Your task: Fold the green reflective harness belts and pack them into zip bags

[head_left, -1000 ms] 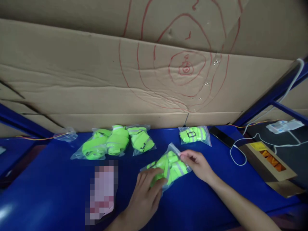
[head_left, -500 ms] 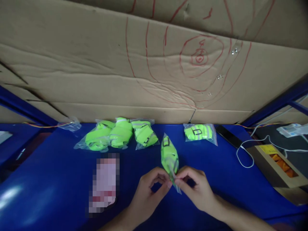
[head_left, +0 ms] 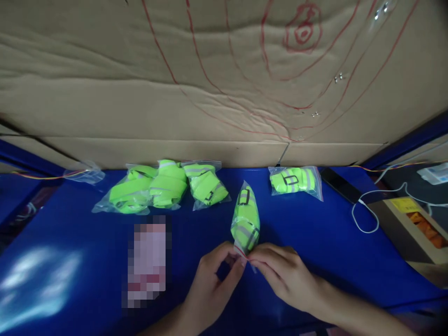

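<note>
Seen from above, a blue table is backed by a cardboard wall with red rings drawn on it. At lower centre of the frame two bare hands meet. The left hand and the right hand each pinch the near end of a clear plastic bag, thumb against fingertips, with the other fingers loosely curled. The bag lies on the table just above the hands and points away toward the wall. It is stuffed with a folded neon green band that has grey reflective stripes and a black buckle at its far end. The fingertips cover the bag's mouth, so it cannot be told whether it is sealed.

Along the foot of the wall lie three packed bags of the same kind, touching one another, left of centre. One more packed bag lies apart to the right. A pixelated patch sits left of the hands. Near the right edge a white cable loops beside an open box with orange contents.

The bag looks tightly filled, so a hard pull by the two hands could split the thin film or force the mouth open. Each hand grips only a narrow lip of slick plastic, which could slip from the pinch. Fabric crowding the mouth could get caught in the closure and leave a gap. The dim light would make such a gap hard to notice.
</note>
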Available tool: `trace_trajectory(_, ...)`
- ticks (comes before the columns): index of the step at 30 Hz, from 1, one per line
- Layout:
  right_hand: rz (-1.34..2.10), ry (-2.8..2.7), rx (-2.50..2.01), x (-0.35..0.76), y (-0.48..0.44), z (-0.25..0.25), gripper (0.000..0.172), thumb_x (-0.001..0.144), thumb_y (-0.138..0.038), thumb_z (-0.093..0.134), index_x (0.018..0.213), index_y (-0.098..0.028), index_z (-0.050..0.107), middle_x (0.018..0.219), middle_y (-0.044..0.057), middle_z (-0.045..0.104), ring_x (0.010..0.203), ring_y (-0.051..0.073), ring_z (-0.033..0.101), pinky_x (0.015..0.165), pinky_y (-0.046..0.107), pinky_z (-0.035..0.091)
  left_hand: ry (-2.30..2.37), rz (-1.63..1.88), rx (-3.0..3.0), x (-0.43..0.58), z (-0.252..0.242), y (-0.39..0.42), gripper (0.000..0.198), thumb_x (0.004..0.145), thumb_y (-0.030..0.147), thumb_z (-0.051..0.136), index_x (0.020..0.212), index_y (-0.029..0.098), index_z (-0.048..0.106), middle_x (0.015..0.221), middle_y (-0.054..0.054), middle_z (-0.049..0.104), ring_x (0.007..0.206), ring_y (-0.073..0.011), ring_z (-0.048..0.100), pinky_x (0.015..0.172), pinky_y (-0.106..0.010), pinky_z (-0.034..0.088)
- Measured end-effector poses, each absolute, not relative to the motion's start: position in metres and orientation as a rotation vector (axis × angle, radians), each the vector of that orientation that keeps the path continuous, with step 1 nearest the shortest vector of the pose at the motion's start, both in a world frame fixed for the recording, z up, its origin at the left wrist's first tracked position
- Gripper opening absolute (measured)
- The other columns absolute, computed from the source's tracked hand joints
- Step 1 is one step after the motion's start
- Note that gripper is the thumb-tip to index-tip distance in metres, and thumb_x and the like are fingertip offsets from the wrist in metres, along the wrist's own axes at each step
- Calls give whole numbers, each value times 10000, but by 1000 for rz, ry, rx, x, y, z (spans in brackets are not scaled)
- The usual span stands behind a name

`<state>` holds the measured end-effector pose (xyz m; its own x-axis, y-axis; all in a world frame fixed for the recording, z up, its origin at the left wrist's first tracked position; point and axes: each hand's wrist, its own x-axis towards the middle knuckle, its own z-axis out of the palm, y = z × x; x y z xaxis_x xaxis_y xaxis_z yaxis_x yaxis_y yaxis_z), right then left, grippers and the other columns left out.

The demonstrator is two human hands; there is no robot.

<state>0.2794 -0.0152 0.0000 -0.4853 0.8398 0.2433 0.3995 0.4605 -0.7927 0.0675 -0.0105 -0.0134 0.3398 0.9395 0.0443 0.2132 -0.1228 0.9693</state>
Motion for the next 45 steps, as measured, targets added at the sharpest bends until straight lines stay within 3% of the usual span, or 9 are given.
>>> trace_trajectory(4,816,-2121,-1044,280,-15,-1,185,1036,-154,521,1159,-237,632,1018,40,740,897,161,728,795,272,568,1068,904,1689,70,-14,-9,104,970,283,645,905,210,680,797,28,696,710,-98,624,694,-195,499)
trace_trajectory(13,729,-2166,-1053,276,-15,-4,121,1042,-181,527,1113,-222,616,982,41,728,851,154,711,762,270,549,1070,922,1898,66,-9,-10,96,984,190,558,930,203,637,796,15,671,707,-108,624,681,-208,477)
trace_trajectory(17,561,-2248,-1015,271,-14,-7,80,1043,-246,549,1052,-214,623,919,27,718,786,167,696,720,292,533,1039,1019,1914,65,-13,-6,159,946,120,516,827,201,583,750,28,639,672,-97,598,649,-197,450)
trace_trajectory(23,500,-2247,-1043,269,-18,-12,260,1031,-444,585,1130,-205,604,1004,63,717,874,208,716,742,325,563,966,1073,1852,63,-17,-5,156,959,139,520,834,203,589,746,40,622,667,-89,570,658,-187,445)
trace_trajectory(32,632,-2132,-1027,273,-17,-14,95,1019,-264,601,1092,-209,628,1031,54,684,906,164,706,789,270,558,896,974,1865,61,-17,-7,113,1004,161,540,950,217,623,835,26,663,752,-102,613,730,-210,466)
trace_trajectory(35,585,-2130,-1020,275,-15,-14,81,1002,-274,641,1044,-206,632,988,43,685,866,157,700,764,262,538,851,960,1929,62,-18,-8,120,1006,138,517,995,213,610,873,8,664,797,-115,617,763,-228,469)
trace_trajectory(45,685,-2108,-1047,277,-12,-17,80,974,-223,641,1049,-210,618,1001,44,687,874,151,705,754,257,536,826,994,2201,61,-23,-5,146,983,70,473,958,192,549,826,-21,612,743,-143,550,693,-267,437)
